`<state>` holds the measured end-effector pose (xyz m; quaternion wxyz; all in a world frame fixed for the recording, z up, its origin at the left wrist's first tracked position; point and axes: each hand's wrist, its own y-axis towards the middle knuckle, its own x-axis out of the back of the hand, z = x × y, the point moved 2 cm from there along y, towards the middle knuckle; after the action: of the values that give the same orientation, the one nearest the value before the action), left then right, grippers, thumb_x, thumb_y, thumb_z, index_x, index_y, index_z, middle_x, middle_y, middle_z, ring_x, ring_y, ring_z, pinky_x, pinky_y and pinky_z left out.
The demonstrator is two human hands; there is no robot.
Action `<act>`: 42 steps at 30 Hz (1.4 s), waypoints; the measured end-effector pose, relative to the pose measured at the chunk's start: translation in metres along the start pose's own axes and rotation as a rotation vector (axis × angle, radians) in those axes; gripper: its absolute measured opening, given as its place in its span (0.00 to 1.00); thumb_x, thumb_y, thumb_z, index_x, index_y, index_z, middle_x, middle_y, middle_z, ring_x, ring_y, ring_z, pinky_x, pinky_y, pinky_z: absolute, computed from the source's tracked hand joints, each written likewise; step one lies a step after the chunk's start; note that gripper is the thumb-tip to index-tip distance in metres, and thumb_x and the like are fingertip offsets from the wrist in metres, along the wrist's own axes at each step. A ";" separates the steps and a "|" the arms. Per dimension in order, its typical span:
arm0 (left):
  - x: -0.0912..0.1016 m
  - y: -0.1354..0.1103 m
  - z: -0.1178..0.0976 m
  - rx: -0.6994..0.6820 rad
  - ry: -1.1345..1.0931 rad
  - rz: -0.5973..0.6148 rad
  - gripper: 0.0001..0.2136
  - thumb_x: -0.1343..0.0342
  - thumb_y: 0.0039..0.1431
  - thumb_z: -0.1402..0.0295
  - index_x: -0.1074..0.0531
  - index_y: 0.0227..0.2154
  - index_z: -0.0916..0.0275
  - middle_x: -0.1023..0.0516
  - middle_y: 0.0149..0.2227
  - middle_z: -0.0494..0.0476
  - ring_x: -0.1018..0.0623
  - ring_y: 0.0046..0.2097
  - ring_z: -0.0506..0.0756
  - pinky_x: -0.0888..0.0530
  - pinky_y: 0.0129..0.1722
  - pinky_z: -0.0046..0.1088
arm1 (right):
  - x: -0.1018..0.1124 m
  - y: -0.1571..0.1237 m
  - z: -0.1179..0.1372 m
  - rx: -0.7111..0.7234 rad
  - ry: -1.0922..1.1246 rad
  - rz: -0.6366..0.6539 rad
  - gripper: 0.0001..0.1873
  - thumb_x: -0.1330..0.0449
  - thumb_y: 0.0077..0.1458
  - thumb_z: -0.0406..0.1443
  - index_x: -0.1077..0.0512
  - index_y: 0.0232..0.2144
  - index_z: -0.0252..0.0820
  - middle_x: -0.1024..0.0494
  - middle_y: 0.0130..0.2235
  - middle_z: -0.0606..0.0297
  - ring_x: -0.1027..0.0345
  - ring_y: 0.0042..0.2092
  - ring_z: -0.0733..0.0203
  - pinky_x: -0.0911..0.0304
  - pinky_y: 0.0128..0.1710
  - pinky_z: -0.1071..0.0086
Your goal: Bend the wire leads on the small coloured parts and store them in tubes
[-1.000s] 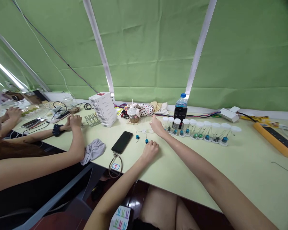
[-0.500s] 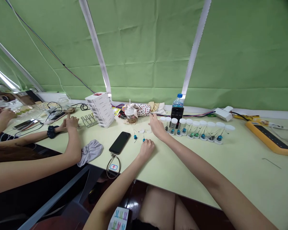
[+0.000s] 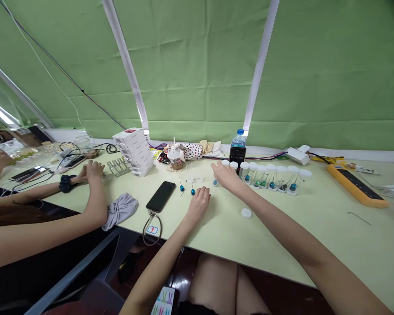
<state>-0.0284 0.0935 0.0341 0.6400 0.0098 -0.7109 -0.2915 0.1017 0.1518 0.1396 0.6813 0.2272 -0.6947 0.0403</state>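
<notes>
My left hand [image 3: 199, 202] rests on the table with its fingers curled together; what they hold, if anything, is hidden. Beside its fingertips are two blue beads on thin wire stems, one bead [image 3: 193, 191] nearest the hand and another bead [image 3: 182, 188] farther left. My right hand [image 3: 226, 176] is at the left end of a row of white-capped clear vials [image 3: 272, 177], with its fingers closed. A small round base with blue in it [image 3: 215, 183] shows just under those fingers. Below my right forearm lies a loose white cap [image 3: 246, 213].
A black phone [image 3: 160, 196] lies left of my hands, near a grey cloth scrunchie [image 3: 121, 210]. White boxes [image 3: 134, 152], a drink cup [image 3: 176, 159] and a bottle [image 3: 238, 140] stand behind. A yellow power strip [image 3: 356, 186] lies right. A co-worker's hands [image 3: 93, 170] are at left.
My right hand has moved slightly right, toward the row of vials. My left hand has drawn back a little from the near bead. The white cap and the small blue base now show.
</notes>
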 end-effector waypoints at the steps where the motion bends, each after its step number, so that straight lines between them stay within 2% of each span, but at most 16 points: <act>1: 0.005 0.001 -0.003 0.055 -0.098 -0.081 0.15 0.56 0.63 0.71 0.42 0.51 0.66 0.34 0.51 0.68 0.34 0.54 0.59 0.35 0.51 0.36 | 0.002 -0.009 0.002 0.015 0.008 0.011 0.10 0.51 0.59 0.32 0.35 0.43 0.38 0.31 0.43 0.50 0.31 0.39 0.54 0.42 0.34 0.67; 3: 0.013 0.004 -0.011 0.145 -0.321 -0.187 0.21 0.51 0.60 0.63 0.46 0.53 0.64 0.36 0.54 0.68 0.37 0.57 0.61 0.36 0.52 0.38 | 0.008 -0.026 0.006 0.040 0.031 0.026 0.11 0.52 0.60 0.37 0.33 0.41 0.40 0.29 0.40 0.53 0.31 0.37 0.54 0.44 0.33 0.68; 5: 0.018 0.005 -0.023 0.182 -0.546 -0.165 0.22 0.48 0.58 0.60 0.45 0.51 0.63 0.32 0.48 0.65 0.31 0.52 0.60 0.32 0.47 0.37 | 0.014 -0.043 0.006 0.045 0.057 0.005 0.15 0.53 0.60 0.42 0.31 0.38 0.40 0.27 0.37 0.55 0.31 0.34 0.56 0.46 0.31 0.69; 7: 0.022 0.005 -0.036 0.209 -0.817 -0.059 0.14 0.51 0.59 0.61 0.42 0.44 0.62 0.28 0.34 0.56 0.25 0.37 0.55 0.29 0.36 0.32 | 0.020 -0.057 0.003 0.040 0.084 -0.051 0.19 0.55 0.60 0.45 0.30 0.32 0.39 0.26 0.32 0.56 0.32 0.31 0.58 0.50 0.28 0.70; 10: 0.030 0.002 -0.053 0.202 -1.267 0.163 0.09 0.52 0.59 0.60 0.42 0.35 0.60 0.37 0.22 0.44 0.32 0.19 0.47 0.35 0.20 0.23 | 0.023 -0.071 -0.005 0.062 0.204 -0.109 0.22 0.54 0.60 0.46 0.32 0.22 0.40 0.28 0.23 0.62 0.37 0.26 0.63 0.55 0.26 0.70; 15: 0.046 -0.011 -0.058 0.182 -1.865 0.520 0.12 0.44 0.53 0.61 0.42 0.32 0.61 0.40 0.17 0.41 0.40 0.13 0.44 0.40 0.12 0.18 | 0.016 -0.072 -0.023 0.142 0.712 -0.166 0.24 0.53 0.58 0.46 0.35 0.16 0.39 0.37 0.17 0.69 0.46 0.21 0.68 0.56 0.24 0.72; 17: 0.047 -0.021 -0.053 0.149 -2.078 0.666 0.13 0.45 0.53 0.59 0.41 0.33 0.61 0.41 0.16 0.41 0.45 0.11 0.43 0.44 0.10 0.17 | 0.011 -0.064 -0.035 0.113 1.002 -0.216 0.24 0.54 0.58 0.49 0.33 0.21 0.39 0.37 0.18 0.70 0.47 0.20 0.69 0.55 0.22 0.73; 19: 0.046 -0.032 -0.044 0.129 -2.199 0.706 0.13 0.45 0.54 0.58 0.40 0.33 0.61 0.41 0.16 0.41 0.47 0.10 0.41 0.46 0.09 0.15 | -0.001 -0.052 -0.046 0.030 1.211 -0.248 0.24 0.55 0.57 0.52 0.31 0.28 0.39 0.34 0.21 0.69 0.46 0.20 0.69 0.53 0.20 0.74; 21: 0.043 -0.042 -0.034 0.167 -2.179 0.581 0.12 0.44 0.54 0.61 0.39 0.35 0.61 0.39 0.17 0.42 0.44 0.11 0.42 0.43 0.09 0.15 | -0.019 -0.039 -0.048 -0.012 1.207 -0.166 0.22 0.53 0.57 0.51 0.31 0.34 0.40 0.30 0.25 0.68 0.42 0.20 0.69 0.50 0.19 0.75; 24: 0.039 -0.049 -0.021 0.230 -2.029 0.358 0.12 0.43 0.55 0.64 0.39 0.36 0.62 0.37 0.17 0.43 0.39 0.12 0.44 0.40 0.11 0.16 | -0.054 -0.021 -0.034 -0.015 0.910 0.054 0.14 0.49 0.57 0.43 0.31 0.40 0.41 0.28 0.25 0.70 0.35 0.23 0.69 0.42 0.27 0.75; 27: 0.036 -0.051 -0.013 0.317 -1.933 0.208 0.11 0.44 0.55 0.64 0.39 0.35 0.61 0.37 0.17 0.43 0.38 0.13 0.44 0.39 0.12 0.17 | -0.085 -0.004 -0.015 -0.073 0.803 0.093 0.16 0.57 0.61 0.35 0.32 0.43 0.38 0.28 0.25 0.68 0.33 0.24 0.69 0.40 0.31 0.75; 30: 0.033 -0.053 -0.009 0.373 -1.887 0.117 0.11 0.44 0.55 0.63 0.40 0.35 0.61 0.37 0.18 0.42 0.38 0.13 0.44 0.39 0.12 0.17 | -0.103 0.011 -0.002 -0.116 0.729 0.095 0.17 0.58 0.62 0.34 0.32 0.43 0.35 0.27 0.36 0.60 0.32 0.25 0.70 0.39 0.34 0.74; 33: 0.030 -0.057 -0.008 0.383 -1.855 0.093 0.11 0.44 0.55 0.63 0.40 0.34 0.60 0.37 0.17 0.42 0.38 0.13 0.44 0.39 0.12 0.18 | -0.107 0.016 0.003 -0.152 0.622 0.073 0.16 0.54 0.62 0.37 0.35 0.46 0.34 0.33 0.46 0.51 0.30 0.37 0.61 0.41 0.42 0.69; 36: 0.028 -0.059 -0.008 0.382 -1.826 0.092 0.11 0.44 0.55 0.62 0.40 0.34 0.60 0.37 0.18 0.42 0.38 0.13 0.44 0.39 0.13 0.18 | -0.105 0.010 0.008 -0.155 0.512 0.065 0.18 0.51 0.60 0.36 0.39 0.51 0.34 0.37 0.49 0.47 0.38 0.50 0.51 0.46 0.50 0.63; 40: 0.030 -0.059 -0.009 0.361 -1.767 0.111 0.12 0.44 0.55 0.62 0.40 0.34 0.60 0.37 0.17 0.42 0.37 0.14 0.45 0.38 0.15 0.20 | -0.095 -0.013 0.012 -0.087 0.415 0.096 0.25 0.48 0.55 0.29 0.44 0.55 0.38 0.40 0.52 0.49 0.47 0.56 0.49 0.50 0.52 0.62; 42: 0.032 -0.060 -0.010 0.366 -1.731 0.124 0.12 0.44 0.55 0.61 0.40 0.35 0.61 0.37 0.17 0.42 0.36 0.15 0.45 0.38 0.16 0.20 | -0.085 -0.032 0.009 -0.051 0.366 0.112 0.27 0.46 0.54 0.29 0.45 0.56 0.40 0.40 0.53 0.50 0.48 0.56 0.48 0.48 0.50 0.63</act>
<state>-0.0468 0.0280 0.0373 -0.1191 -0.1507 -0.9804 -0.0431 0.1024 0.1423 0.0492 0.7985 0.1597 -0.5716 0.1010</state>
